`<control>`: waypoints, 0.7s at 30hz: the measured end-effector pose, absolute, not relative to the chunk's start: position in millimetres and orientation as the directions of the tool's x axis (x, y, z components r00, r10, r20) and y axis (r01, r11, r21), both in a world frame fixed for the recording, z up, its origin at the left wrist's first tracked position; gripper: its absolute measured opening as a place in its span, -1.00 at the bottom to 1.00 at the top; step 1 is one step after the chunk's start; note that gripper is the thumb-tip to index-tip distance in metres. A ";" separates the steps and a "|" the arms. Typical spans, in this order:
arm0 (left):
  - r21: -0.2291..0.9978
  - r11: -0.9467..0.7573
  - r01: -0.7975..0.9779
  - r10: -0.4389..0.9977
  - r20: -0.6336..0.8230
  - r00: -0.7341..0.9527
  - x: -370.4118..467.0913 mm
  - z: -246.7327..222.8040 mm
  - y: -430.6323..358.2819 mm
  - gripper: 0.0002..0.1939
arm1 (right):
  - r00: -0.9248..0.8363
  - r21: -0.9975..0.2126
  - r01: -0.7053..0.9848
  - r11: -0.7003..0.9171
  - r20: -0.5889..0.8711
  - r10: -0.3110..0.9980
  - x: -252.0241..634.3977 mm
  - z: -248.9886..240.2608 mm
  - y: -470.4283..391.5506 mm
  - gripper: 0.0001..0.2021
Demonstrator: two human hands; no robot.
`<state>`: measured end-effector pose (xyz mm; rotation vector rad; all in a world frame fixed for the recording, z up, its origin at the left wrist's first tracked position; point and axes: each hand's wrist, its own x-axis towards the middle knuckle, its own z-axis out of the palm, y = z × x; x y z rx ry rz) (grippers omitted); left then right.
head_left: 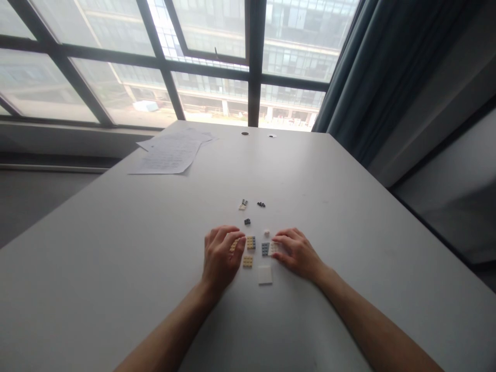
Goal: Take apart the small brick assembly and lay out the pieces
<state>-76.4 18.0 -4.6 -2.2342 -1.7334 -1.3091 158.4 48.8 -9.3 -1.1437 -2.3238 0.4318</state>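
My left hand [223, 253] is curved around a tan studded piece [234, 245], thumb and fingers at its sides. Just right of that hand lie a tan and grey piece [251, 243] and, lower, another tan piece [248, 261]. The fingers of my right hand [297, 252] are at a white studded piece [273, 248], which sits beside a blue-grey piece [265, 249]. A small white piece [266, 233] is above them, and a smooth white square [265, 275] lies below.
Farther out on the white table [155, 222] are a dark piece [247, 221], a cluster of small white and grey parts [243, 204] and black parts [261, 204]. Papers [170, 152] lie at the far left, before the window. A dark curtain [372, 77] hangs at right.
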 end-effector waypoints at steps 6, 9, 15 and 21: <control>0.494 -0.270 0.826 0.876 0.482 -0.003 -79.2 1.4 40.1 -0.83 | -0.458 -0.532 0.625 0.571 0.342 0.820 158.2 -13.6 50.2 -0.76; 0.423 -0.249 0.871 0.921 0.383 0.077 -79.3 4.8 63.9 -0.76 | -0.436 -0.538 0.626 0.565 0.360 0.825 158.2 -14.6 50.2 -0.79; 0.375 -0.233 0.897 0.932 0.350 0.096 -77.5 0.4 92.5 -0.88 | -0.396 -0.572 0.608 0.550 0.382 0.835 159.4 -13.7 50.2 -0.81; 0.401 -0.412 0.818 0.874 0.426 0.231 -58.5 17.8 53.9 -0.89 | -0.216 -0.839 0.379 0.390 0.330 0.919 154.7 -4.8 47.6 -0.77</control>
